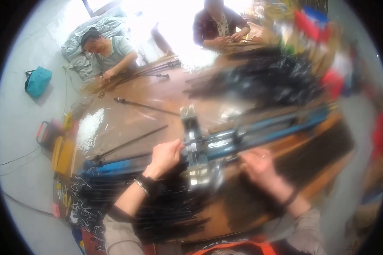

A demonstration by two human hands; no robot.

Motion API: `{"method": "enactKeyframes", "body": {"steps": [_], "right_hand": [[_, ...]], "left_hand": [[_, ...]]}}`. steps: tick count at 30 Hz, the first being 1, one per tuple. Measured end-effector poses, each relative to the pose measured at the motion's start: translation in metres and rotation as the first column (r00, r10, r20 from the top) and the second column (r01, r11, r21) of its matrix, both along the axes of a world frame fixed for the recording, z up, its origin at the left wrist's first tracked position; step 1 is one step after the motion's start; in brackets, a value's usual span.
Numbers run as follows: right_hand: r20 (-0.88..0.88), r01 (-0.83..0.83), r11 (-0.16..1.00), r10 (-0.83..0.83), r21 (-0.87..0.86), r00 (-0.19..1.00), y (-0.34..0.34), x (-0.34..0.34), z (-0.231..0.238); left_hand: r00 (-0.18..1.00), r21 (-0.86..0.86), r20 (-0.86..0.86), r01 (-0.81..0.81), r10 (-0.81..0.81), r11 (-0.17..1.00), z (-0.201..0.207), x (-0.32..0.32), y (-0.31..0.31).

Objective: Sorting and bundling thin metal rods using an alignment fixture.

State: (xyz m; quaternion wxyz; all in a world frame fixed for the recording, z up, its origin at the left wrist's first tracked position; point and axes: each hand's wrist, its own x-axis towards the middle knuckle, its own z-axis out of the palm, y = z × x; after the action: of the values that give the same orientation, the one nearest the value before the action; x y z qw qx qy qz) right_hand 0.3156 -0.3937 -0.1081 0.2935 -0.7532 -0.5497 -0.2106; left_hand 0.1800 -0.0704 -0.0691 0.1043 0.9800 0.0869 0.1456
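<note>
My left hand point(167, 155) is closed beside a metal clamping fixture point(194, 146) at the middle of the bench. A thin black rod point(132, 157) runs from the left into its fingers. On the other side of the fixture my right hand point(258, 165) is curled and blurred by motion. It is close to a blue rail point(268, 132) that extends right from the fixture; what its fingers hold cannot be made out. Below my left forearm lies a thick bundle of black rods point(157, 216) with pale wire loops at their left ends.
A wooden table point(153, 114) bears a pile of small white pieces point(90, 127), loose rods and a blurred dark heap of rods point(264, 78). Two people, one at far left point(115, 55) and one at the back point(221, 25), work across it. A teal bag point(38, 82) sits on the floor.
</note>
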Motion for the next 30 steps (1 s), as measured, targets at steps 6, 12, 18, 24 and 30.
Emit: {"method": "enactKeyframes", "body": {"steps": [6,12,18,24,30], "right_hand": [[-0.122,-0.027,1.000,0.029,0.015,0.992,0.014,-0.005,-0.002],[-0.505,-0.137,0.990,0.130,0.023,0.853,0.026,-0.009,-0.018],[-0.689,-0.162,0.986,0.097,-0.030,0.718,0.039,0.010,-0.021],[-0.177,-0.179,0.935,0.128,-0.306,0.976,0.015,-0.028,-0.028],[-0.345,-0.245,0.906,0.120,-0.345,0.931,0.016,-0.018,-0.039]], "left_hand": [[0.998,-0.032,-0.048,-0.030,0.028,0.999,0.002,-0.006,-0.001],[0.999,-0.007,0.048,-0.015,0.015,1.000,-0.006,-0.008,-0.003],[0.949,0.087,0.275,0.132,-0.151,0.987,-0.023,-0.002,0.007],[0.893,0.332,0.274,0.260,-0.357,0.907,-0.013,-0.009,0.075],[0.908,0.565,0.394,-0.120,-0.140,0.817,-0.025,-0.070,0.094]]}}
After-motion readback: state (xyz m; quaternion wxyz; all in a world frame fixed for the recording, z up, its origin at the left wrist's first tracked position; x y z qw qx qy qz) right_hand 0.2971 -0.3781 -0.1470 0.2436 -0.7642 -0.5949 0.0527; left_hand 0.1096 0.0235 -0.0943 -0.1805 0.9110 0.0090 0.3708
